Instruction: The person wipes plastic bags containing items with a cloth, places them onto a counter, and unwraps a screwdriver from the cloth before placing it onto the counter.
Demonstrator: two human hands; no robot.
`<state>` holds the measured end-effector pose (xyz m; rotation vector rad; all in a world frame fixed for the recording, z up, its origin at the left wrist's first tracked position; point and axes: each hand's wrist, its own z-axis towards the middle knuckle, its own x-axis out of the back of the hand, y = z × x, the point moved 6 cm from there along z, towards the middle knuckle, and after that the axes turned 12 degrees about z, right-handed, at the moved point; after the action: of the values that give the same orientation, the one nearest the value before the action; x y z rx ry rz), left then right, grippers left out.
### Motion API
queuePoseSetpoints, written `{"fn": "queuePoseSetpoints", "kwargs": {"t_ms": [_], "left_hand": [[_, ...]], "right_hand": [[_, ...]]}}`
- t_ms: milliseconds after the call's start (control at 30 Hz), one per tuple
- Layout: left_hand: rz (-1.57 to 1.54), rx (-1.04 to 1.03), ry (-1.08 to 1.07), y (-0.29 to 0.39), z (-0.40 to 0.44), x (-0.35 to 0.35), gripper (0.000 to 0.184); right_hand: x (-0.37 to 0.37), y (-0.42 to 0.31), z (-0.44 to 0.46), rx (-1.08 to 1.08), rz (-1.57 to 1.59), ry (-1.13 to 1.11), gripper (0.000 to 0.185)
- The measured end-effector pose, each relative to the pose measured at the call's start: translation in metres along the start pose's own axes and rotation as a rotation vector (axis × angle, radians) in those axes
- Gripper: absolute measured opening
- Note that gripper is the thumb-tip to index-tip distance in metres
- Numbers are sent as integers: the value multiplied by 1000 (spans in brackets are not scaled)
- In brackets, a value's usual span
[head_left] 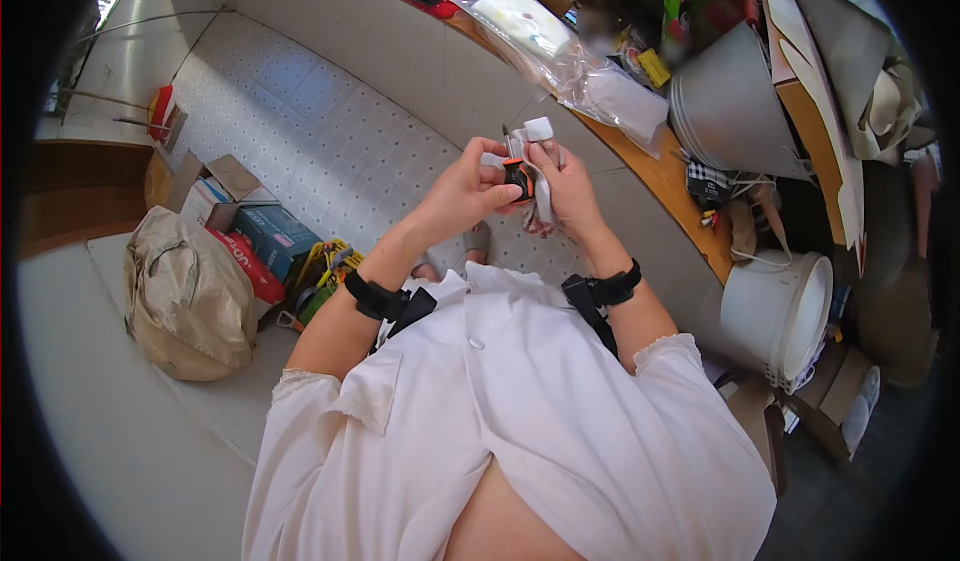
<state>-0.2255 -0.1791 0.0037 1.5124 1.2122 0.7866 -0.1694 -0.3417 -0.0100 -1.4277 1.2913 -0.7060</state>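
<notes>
My left hand is closed around a short screwdriver with an orange and black handle. Its metal shaft points up and away from me. Close beside it, my right hand is closed on a crumpled greyish cloth that hangs down between the hands. A small white block-like piece sticks out above the right thumb; its kind is unclear. Both hands are in front of my chest, almost touching, and the fingers partly hide what they hold.
A wooden ledge on the right carries plastic-wrapped packets and a grey bucket. A white bucket lies below. On the left are a beige bag, a teal box and a tiled floor.
</notes>
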Motion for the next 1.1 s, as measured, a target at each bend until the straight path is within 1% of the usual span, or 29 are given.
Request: {"fn": "queuePoseSetpoints", "kwargs": {"t_ms": [33, 67, 100, 133, 200, 267, 333, 400, 433, 467, 500, 533, 567, 600, 633, 667, 733, 767, 833, 967, 1033, 1100], "left_hand": [[43, -67, -28, 6, 6, -5, 44], [49, -65, -41, 10, 15, -8, 44], [-4, -118, -72, 19, 24, -12, 41], [-47, -169, -115, 28, 34, -19, 38], [-39, -167, -163, 35, 45, -29, 36], [-33, -165, -216, 40, 57, -43, 34], [15, -142, -247, 40, 70, -59, 33], [58, -144, -258, 35, 87, -78, 33], [92, -147, -248, 29, 96, -90, 34], [95, -146, -285, 25, 107, -105, 34], [269, -56, -324, 17, 120, -121, 37], [446, 30, -355, 11, 132, -134, 42], [453, 25, -377, 12, 145, -151, 42], [544, 6, -405, 24, 155, -171, 50], [634, -12, -432, 29, 165, -190, 57], [638, -12, -445, 30, 177, -208, 57], [334, 88, -273, 26, 205, -228, 64], [336, 89, -282, 24, 214, -238, 64], [329, 75, -136, 22, 228, -243, 67], [222, 51, -150, -5, 233, -244, 64], [102, 46, -109, -9, 227, -237, 59], [96, 54, -144, -4, 213, -226, 56]], "right_hand": [[19, 0, -5, -101, 122, 62, 33], [39, -3, -11, -138, 189, 99, 35], [58, -6, -17, -175, 256, 132, 37], [77, -11, -26, -164, 276, 146, 37], [112, -26, -46, -53, 372, 275, 40], [143, -21, -63, -48, 372, 301, 40], [157, -22, -81, -45, 374, 333, 39], [169, -22, -103, -119, 314, 333, 40], [180, -19, -112, -109, 325, 366, 40], [191, -12, -121, -146, 235, 375, 36], [200, -7, -130, -185, 144, 381, 32], [207, -4, -139, -178, 152, 408, 32], [211, 1, -147, -180, 162, 454, 32], [216, 6, -153, -185, 171, 495, 31], [228, 13, -159, -183, 150, 482, 30], [237, 22, -165, -182, 157, 494, 30], [245, 21, -177, -129, 211, 585, 29], [247, 19, -182, -128, 215, 593, 29], [247, 6, -189, -115, 209, 615, 30], [249, 6, -188, -121, 247, 615, 32], [251, 5, -175, -18, 169, 617, 32], [247, -2, -167, -22, 179, 614, 33]]}}
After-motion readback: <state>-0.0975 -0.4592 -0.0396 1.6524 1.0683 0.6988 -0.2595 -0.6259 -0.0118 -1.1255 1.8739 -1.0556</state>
